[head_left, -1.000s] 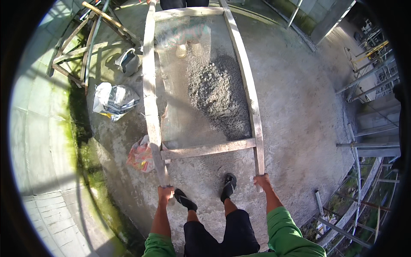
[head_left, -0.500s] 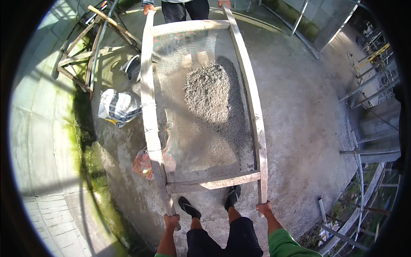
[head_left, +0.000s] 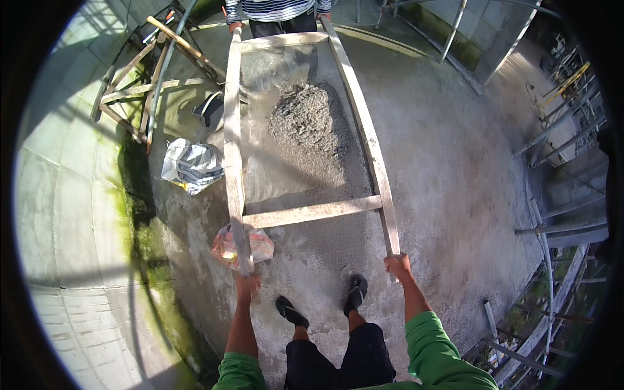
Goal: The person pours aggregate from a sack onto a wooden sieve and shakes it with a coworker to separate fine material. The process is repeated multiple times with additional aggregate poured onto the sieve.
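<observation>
A long wooden sieve [head_left: 312, 212], a frame of pale beams with mesh stretched across it, spans the space before me. My left hand [head_left: 247, 285] is closed round the end of its left beam. The right beam's end sits in the grip of my right hand [head_left: 398, 264]. Beyond the near crossbar, a heap of grey, lumpy gravel or sand [head_left: 305, 120] shows within the frame; whether it rests on the mesh or under it I cannot tell. At the far end a co-worker's two hands hold the same beams, one being the hand [head_left: 236, 26] on the left.
A white and dark sack [head_left: 193, 166] lies left of the sieve. A reddish bag [head_left: 260, 246] is partly under the left beam. Wooden trestle pieces [head_left: 156, 88] lean at the back left wall. Poles [head_left: 560, 230] line the right edge of the concrete floor [head_left: 461, 175].
The sieve has moved away from me, its near crossbar now farther from my feet. Both my arms are stretched farther forward, and the co-worker's striped top shows more.
</observation>
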The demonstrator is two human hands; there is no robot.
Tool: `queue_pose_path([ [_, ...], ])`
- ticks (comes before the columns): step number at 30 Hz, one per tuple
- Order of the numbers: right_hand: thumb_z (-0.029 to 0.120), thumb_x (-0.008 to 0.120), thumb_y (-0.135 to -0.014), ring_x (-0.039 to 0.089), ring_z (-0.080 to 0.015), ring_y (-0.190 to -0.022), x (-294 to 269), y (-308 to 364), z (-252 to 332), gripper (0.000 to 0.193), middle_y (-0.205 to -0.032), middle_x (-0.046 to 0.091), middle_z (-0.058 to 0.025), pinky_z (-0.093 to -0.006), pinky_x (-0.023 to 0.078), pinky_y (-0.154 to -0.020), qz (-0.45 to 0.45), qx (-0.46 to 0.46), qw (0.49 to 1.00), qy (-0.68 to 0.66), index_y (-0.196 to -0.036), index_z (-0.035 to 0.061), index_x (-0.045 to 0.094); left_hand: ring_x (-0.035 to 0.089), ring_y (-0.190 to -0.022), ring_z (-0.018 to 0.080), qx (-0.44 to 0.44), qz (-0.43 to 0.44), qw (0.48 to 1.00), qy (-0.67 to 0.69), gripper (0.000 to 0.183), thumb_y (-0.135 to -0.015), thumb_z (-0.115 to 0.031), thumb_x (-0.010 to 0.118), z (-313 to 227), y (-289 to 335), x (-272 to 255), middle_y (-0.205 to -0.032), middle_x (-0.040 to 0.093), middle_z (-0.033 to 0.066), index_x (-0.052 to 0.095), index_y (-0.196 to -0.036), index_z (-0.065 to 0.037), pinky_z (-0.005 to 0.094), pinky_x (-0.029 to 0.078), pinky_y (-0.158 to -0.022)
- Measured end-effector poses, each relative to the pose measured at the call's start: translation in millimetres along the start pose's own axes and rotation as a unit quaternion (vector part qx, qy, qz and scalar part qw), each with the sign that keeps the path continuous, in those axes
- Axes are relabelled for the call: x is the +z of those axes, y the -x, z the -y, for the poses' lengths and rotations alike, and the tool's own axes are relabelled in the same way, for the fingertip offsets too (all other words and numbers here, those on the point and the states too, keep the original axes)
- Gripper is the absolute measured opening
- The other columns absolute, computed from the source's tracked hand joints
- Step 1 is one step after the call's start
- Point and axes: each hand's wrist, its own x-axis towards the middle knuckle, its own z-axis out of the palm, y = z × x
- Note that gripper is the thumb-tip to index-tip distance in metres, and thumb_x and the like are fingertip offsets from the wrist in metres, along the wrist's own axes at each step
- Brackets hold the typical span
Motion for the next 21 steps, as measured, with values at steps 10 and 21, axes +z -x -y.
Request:
queue_pose_path([
  [10, 0.008, 0.075, -0.066, 0.063, -0.0216, -0.052, 3.2, 82.2, -125.5, 0.023, -0.062, 0.062, -0.0112, -0.0356, 0.049, -0.044, 0.022, 0.157, 0.987, -0.024, -0.080, -0.0049, 0.062, 0.058, -0.052, 0.0177, -0.085, 0.046, 0.991, 0.092, 0.013, -0.062, -0.006, 0.069, 118.7, 97.9, -0.2, -0.061, 0.060, 0.0088, 0.059, -0.066, 0.002, 0.0335, 0.044, -0.047],
  [21, 0.017, 0.066, -0.065, 0.059, -0.0132, -0.049, -10.9, 9.6, 12.4, 0.018, -0.056, 0.060, -0.0066, -0.0302, 0.049, -0.049, 0.017, -0.001, 0.999, -0.046, -0.065, -0.0005, 0.060, 0.056, -0.049, 0.0137, 0.020, 0.017, 0.996, 0.090, 0.015, -0.069, -0.014, 0.065, -0.9, 12.4, -2.5, -0.056, 0.058, 0.0039, 0.061, -0.066, -0.001, 0.0307, 0.043, -0.047],
])
